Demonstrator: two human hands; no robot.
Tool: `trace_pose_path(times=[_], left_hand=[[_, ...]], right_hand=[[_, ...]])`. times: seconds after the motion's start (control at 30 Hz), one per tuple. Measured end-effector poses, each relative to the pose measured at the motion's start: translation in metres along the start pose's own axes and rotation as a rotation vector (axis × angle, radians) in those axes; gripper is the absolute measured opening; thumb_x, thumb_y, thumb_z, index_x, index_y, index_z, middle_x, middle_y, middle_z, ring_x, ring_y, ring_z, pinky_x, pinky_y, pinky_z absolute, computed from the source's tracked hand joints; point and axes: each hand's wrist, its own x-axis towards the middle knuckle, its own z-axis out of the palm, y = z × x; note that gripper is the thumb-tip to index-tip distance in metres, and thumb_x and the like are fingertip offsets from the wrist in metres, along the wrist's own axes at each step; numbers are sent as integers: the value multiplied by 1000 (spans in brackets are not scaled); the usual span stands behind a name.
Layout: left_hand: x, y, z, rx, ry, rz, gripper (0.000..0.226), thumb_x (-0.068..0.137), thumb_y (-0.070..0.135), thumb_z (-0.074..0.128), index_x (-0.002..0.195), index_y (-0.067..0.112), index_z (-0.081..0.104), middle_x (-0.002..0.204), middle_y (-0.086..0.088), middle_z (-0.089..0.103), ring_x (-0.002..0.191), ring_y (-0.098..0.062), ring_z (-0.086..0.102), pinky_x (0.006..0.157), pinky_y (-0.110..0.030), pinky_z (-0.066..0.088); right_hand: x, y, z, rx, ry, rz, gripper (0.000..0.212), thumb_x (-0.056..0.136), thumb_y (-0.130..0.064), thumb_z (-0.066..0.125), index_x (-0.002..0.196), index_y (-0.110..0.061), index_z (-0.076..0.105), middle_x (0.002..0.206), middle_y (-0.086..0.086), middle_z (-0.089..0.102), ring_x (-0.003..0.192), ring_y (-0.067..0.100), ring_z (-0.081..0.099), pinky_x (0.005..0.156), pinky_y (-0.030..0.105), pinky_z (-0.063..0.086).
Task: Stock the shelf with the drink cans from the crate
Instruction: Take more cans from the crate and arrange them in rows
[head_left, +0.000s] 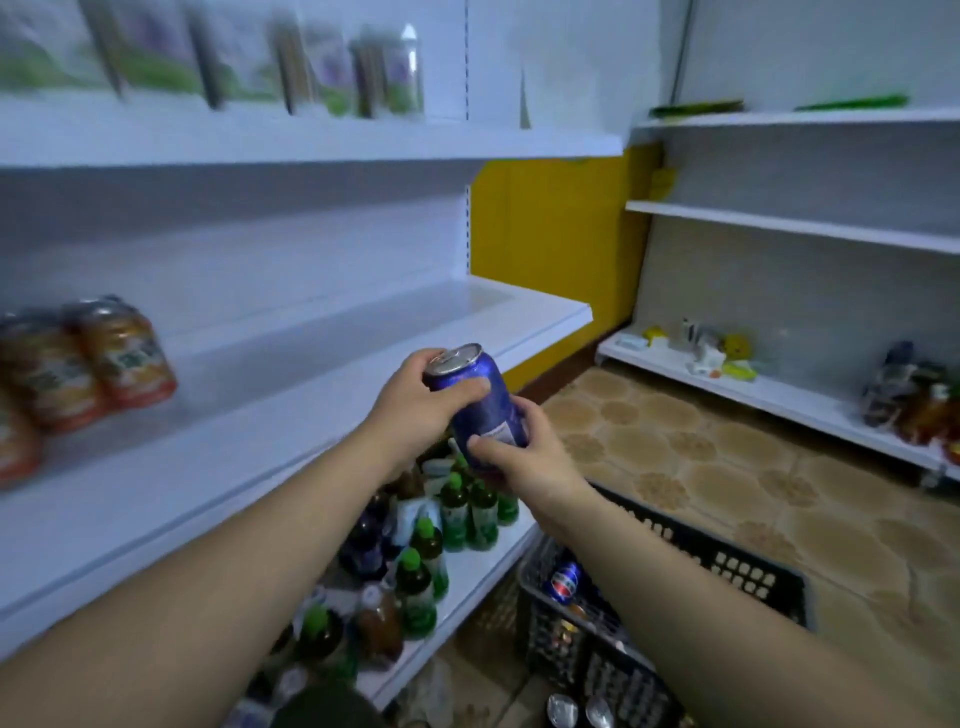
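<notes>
Left hand (415, 410), right hand (524, 457) — each grip clamped on blue can (483, 400); crate (727, 561) holds cans (563, 582)

Blue can (480, 402), black crate (748, 566), white shelf (291, 364), yellow wall (550, 228), orange cans (124, 353).

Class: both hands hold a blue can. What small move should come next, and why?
Probably carry the blue can left and stand it on the middle shelf beside the orange cans. The left hand and right hand hold it tilted, off any shelf, and bare shelf space shows there.
</notes>
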Motion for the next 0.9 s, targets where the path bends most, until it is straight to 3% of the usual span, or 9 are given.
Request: trace_pose_path(times=[0.07,0.2,0.33,0.47,0.6,0.77,0.83,0.9], left_hand=[[-20,16,-34,-39,-61,-14,43,80,7,71,112,27,50,107,-3,59,95,-21,60,88,-45,51],[-58,31,-93,-20,-31,-38,57,81,-6,65,125,22,44,102,-9,58,83,-18,61,64,-32,53],[-82,34,-143,30,108,-51,54,78,-4,70,118,25,46,107,-7,61,90,-19,63,71,-35,55],[-106,31,-190,96,264,-30,55,76,-2,72,113,29,47,106,-1,63,92,-17,63,70,-34,55],[-136,27,-237,171,432,-35,56,76,-1,73,116,28,46,101,8,62,90,-12,61,69,-30,54],[-176,19,-298,317,617,-104,59,74,5,76,118,30,44,98,16,55,95,-10,55,83,-35,50],[-193,13,-321,352,698,-155,66,73,7,77,127,25,44,105,10,56,101,-16,54,88,-38,49],[-211,6,-344,397,776,-191,72,72,8,79,133,20,43,114,2,56,104,-20,55,90,-38,47]], right_hand=[[-8,-12,25,48,-76,-17,57,66,-31,74,120,-24,55,112,10,68,98,28,67,79,38,54],[-21,-25,73,54,-289,10,48,75,-35,69,120,-23,58,107,10,71,89,27,67,72,36,51],[-22,-27,124,-82,-435,32,49,80,-39,68,124,-24,54,107,5,70,90,21,68,72,32,51],[-22,-31,178,-268,-534,-66,39,89,-27,66,125,-22,52,113,1,66,99,15,64,84,32,54],[-25,-28,236,-396,-637,-165,46,88,-29,68,129,-21,50,113,-2,63,92,8,61,75,24,49],[-30,-15,304,-673,-776,-246,58,88,-39,65,139,-21,45,128,5,58,111,19,58,89,29,46],[-32,-10,328,-857,-832,-302,62,91,-45,60,144,-20,41,142,7,49,124,23,50,96,29,40],[-35,-6,353,-1025,-887,-375,65,91,-51,56,146,-22,38,149,7,41,131,26,44,106,37,37]])
